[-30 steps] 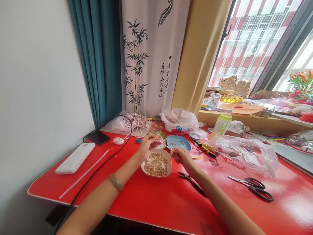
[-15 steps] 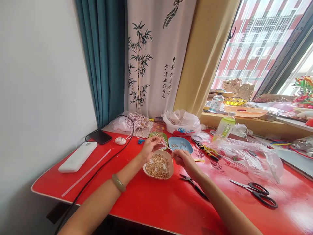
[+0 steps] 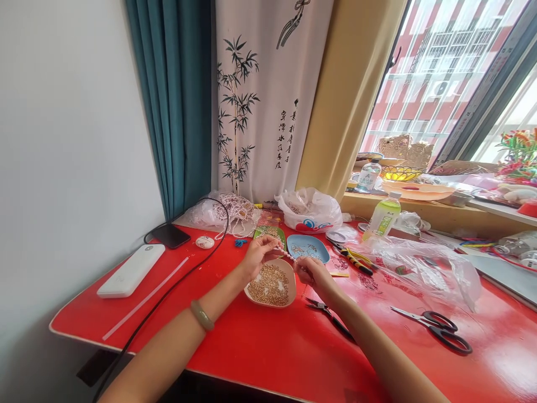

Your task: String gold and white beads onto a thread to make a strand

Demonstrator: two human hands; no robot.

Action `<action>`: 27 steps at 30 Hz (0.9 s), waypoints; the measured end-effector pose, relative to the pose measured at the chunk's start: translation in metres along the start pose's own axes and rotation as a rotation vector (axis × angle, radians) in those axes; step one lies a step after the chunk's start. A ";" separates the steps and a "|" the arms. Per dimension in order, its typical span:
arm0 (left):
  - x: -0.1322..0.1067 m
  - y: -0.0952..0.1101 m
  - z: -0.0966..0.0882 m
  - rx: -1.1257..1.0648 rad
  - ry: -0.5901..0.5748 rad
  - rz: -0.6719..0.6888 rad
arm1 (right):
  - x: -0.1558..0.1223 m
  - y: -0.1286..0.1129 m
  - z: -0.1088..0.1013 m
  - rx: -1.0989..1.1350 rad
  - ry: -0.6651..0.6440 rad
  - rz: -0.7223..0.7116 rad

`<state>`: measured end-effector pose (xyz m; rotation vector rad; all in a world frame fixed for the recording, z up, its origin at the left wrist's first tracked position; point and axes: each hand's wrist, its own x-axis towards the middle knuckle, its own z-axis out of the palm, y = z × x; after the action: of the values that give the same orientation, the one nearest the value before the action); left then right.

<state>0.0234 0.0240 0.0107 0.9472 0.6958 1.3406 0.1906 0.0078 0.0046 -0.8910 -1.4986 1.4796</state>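
My left hand (image 3: 258,256) and my right hand (image 3: 309,271) are closed in pinches on the two ends of a short string of pale beads (image 3: 286,254), held just above a beige bowl (image 3: 289,293) full of small gold beads. A green bangle (image 3: 201,314) sits on my left wrist. Behind the bowl lie a blue dish (image 3: 318,248) and a green dish (image 3: 272,232), each with a few beads.
On the red table (image 3: 260,341): small snips (image 3: 329,313) by my right forearm, black scissors (image 3: 438,324), yellow-handled pliers (image 3: 354,258), clear plastic bag (image 3: 423,263), white power bank (image 3: 130,270), phone (image 3: 170,235), black cable (image 3: 168,291), beaded piece (image 3: 237,211), white bag (image 3: 310,210), green bottle (image 3: 384,215).
Both hands stay pinched on the bead string over the bowl, with only slight shifts. The view has drifted a little as my head moved.
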 end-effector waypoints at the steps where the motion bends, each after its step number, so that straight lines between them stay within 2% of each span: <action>1: 0.000 0.000 0.000 0.001 -0.001 -0.001 | 0.000 0.000 0.000 -0.007 0.003 -0.004; 11: -0.001 -0.002 0.002 0.018 -0.025 -0.010 | -0.002 -0.002 0.003 0.024 -0.064 0.015; 20: -0.001 -0.001 0.003 0.055 -0.058 -0.021 | 0.000 -0.002 0.001 -0.048 -0.030 -0.012; 27: -0.003 -0.002 0.005 0.084 -0.050 -0.034 | 0.001 0.000 0.002 0.011 -0.044 0.023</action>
<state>0.0287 0.0199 0.0110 1.0289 0.7315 1.2621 0.1879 0.0079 0.0044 -0.8769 -1.5149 1.5317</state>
